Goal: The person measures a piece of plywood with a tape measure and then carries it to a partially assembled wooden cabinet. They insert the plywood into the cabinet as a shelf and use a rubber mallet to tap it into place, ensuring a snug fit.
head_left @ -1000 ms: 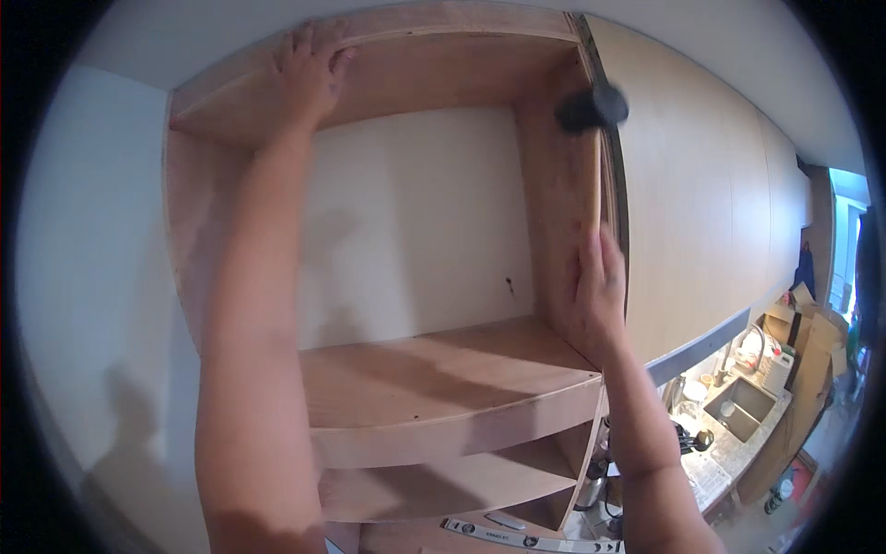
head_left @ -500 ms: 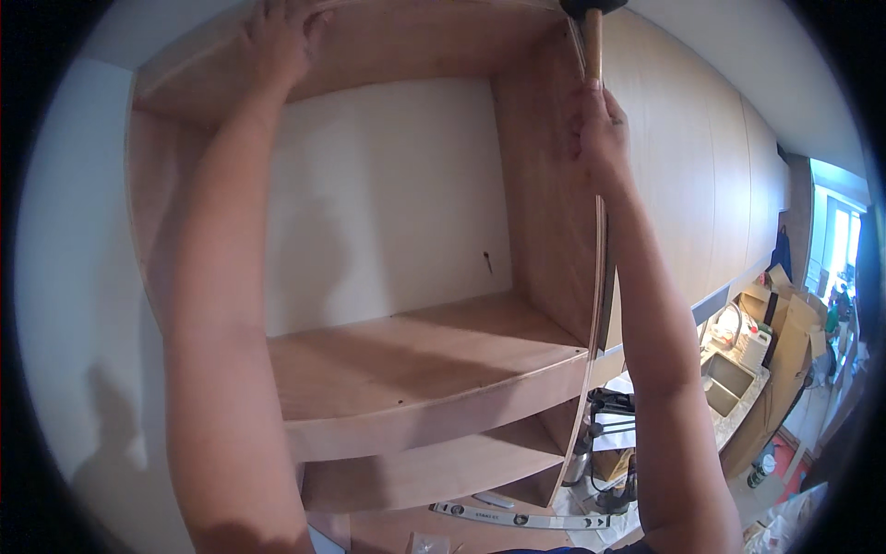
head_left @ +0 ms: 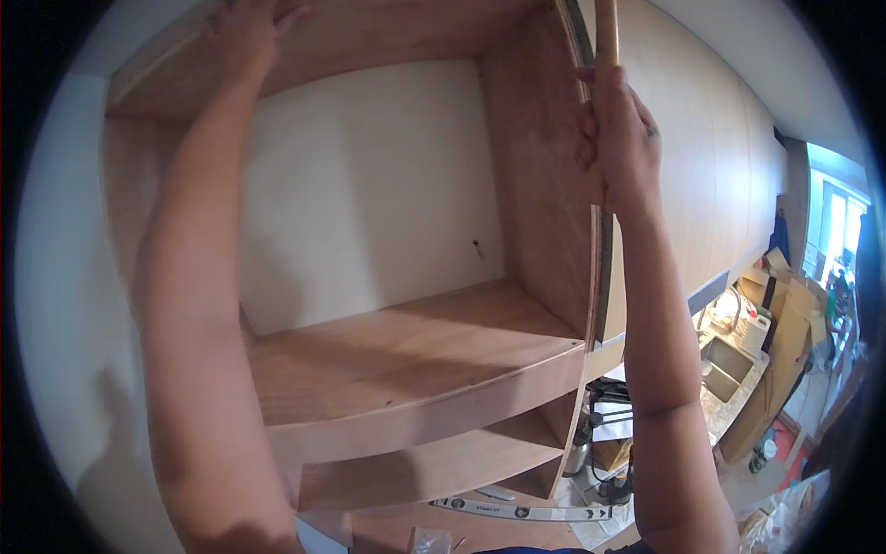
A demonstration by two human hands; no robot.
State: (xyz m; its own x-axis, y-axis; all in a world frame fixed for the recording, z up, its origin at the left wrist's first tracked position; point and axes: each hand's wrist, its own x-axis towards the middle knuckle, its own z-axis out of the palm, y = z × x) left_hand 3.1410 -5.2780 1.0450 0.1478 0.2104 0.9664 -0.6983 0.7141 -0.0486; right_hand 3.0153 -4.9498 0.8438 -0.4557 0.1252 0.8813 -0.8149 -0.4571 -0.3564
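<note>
An open wooden cabinet point(head_left: 323, 379) fills the middle, with a pale back wall showing inside it. My left hand point(head_left: 247, 37) is raised to its top panel point(head_left: 388, 46) near the upper left, touching around the front edge; the fingers are spread and slightly blurred, and nothing shows in them. My right hand point(head_left: 629, 129) is closed around the pale wooden handle of a mallet point(head_left: 606, 37), beside the cabinet's right side panel point(head_left: 544, 175). The mallet's head is out of the frame now.
Pale closed cupboard doors point(head_left: 688, 157) adjoin on the right. Below lie a spirit level point(head_left: 521, 511) and a small clear plastic bag point(head_left: 431, 540). A sink point(head_left: 726, 367) and cardboard point(head_left: 775, 342) stand at the lower right. A white wall point(head_left: 65, 277) borders the left.
My right hand has moved slightly right with the mallet, whose black head has gone out of the top of the view. My left hand has shifted left along the top panel.
</note>
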